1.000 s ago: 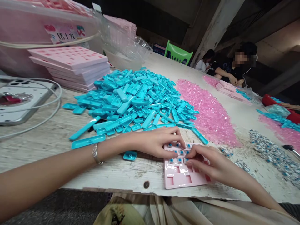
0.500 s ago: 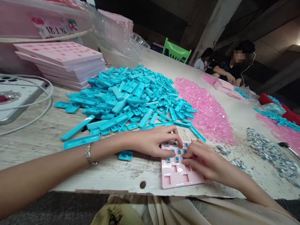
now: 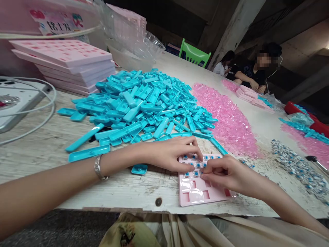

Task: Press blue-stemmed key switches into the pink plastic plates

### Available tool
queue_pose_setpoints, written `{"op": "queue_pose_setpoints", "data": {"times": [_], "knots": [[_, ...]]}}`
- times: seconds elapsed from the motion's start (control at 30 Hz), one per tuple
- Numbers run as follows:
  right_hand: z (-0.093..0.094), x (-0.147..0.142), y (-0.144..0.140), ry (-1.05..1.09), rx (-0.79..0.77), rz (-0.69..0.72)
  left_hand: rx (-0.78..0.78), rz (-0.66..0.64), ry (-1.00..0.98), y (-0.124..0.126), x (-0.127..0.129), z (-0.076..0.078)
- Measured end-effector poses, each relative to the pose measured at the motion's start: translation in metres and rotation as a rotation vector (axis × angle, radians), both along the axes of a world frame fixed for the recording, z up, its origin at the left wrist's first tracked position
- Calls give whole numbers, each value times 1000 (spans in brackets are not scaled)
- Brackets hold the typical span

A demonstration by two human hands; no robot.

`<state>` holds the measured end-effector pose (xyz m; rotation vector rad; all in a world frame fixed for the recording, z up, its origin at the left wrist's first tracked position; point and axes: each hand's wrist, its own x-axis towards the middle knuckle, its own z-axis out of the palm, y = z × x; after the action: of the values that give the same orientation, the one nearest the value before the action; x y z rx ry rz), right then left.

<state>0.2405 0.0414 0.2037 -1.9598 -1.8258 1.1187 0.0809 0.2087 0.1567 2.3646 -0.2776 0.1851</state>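
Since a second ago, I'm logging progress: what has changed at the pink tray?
Little: the right hand has curled tighter, fingertips pinching at the tray's middle row. The left hand stays pressed on its top left corner. Tray and blue pile lie unchanged.

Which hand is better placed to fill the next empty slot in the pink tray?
Probably the right hand: its fingertips sit beside the empty slots of the pink tray. The left hand rests over the filled rows.
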Motion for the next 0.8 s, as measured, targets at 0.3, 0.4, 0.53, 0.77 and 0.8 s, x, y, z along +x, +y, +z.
{"op": "queue_pose_setpoints", "data": {"times": [0.3, 0.4, 0.53, 0.77, 0.8], "knots": [[3, 2, -4, -47, -7, -46, 79, 44, 2, -11, -8, 4], [18, 6, -14, 13, -14, -14, 133, 53, 43, -22, -11, 9], [41, 19, -54, 195, 142, -180, 179, 32, 168, -37, -15, 13], [49, 28, -127, 304, 856, -783, 146, 98, -114, -53, -21, -5], [51, 26, -126, 272, 824, -778, 139, 116, -212, -55, -21, -6]]}}
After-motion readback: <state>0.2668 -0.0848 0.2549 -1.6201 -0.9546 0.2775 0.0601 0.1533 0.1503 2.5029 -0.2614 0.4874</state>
